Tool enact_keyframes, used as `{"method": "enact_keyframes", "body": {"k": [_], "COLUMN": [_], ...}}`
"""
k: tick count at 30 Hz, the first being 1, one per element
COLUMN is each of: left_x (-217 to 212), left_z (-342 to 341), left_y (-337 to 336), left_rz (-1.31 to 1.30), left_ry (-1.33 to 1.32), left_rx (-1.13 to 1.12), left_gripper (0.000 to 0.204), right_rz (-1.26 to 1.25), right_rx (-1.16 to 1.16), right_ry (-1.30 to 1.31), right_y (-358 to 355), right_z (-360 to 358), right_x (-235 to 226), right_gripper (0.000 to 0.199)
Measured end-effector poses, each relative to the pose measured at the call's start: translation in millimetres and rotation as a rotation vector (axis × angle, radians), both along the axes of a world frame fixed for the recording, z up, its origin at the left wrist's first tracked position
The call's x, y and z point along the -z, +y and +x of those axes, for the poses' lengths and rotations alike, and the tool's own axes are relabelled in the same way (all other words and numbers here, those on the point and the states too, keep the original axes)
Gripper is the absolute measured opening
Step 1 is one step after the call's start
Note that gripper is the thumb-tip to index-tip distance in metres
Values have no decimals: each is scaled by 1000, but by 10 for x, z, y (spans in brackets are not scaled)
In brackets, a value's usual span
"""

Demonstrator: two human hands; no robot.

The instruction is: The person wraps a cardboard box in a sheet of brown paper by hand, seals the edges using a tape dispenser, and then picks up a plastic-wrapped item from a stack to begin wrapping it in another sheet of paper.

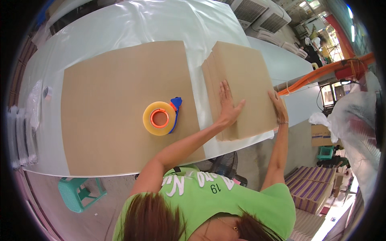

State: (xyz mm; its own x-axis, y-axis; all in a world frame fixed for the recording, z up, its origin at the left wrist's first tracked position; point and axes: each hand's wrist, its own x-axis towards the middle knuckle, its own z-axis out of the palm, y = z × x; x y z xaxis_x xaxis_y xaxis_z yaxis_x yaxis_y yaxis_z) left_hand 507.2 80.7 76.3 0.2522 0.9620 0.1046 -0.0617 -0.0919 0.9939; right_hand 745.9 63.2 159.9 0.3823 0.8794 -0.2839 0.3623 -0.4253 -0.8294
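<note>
The flattened cardboard box (241,88) fills the table's right end, with the left hand (227,106) flat on it and the right hand (278,106) at its right edge. A narrow strip of bare table (120,24) separates it from the large cardboard sheet (120,104), where only the tape dispenser (161,117) stands up. Beyond both cardboards the far tabletop lies open; plastic bags (24,128) crowd the left edge.

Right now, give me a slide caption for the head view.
Both hands, left hand and right hand, press a flattened cardboard box beside a tape dispenser.
</note>
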Motion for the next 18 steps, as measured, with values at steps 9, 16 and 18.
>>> {"method": "enact_keyframes", "body": {"k": [9, 16, 18], "left_x": [74, 182, 176], "left_z": [49, -192, -529], "left_y": [-163, -79, -36], "left_rz": [39, 9, -96], "left_ry": [-3, -69, -25], "left_rx": [-38, 70, 55], "left_gripper": [105, 93, 77], "right_rz": [-70, 126, 166], "right_rx": [-20, -65, -29], "right_ry": [-57, -384, -825], "right_y": [-129, -142, -214], "right_z": [24, 142, 139], "right_x": [-12, 262, 392], "right_gripper": [59, 65, 65]}}
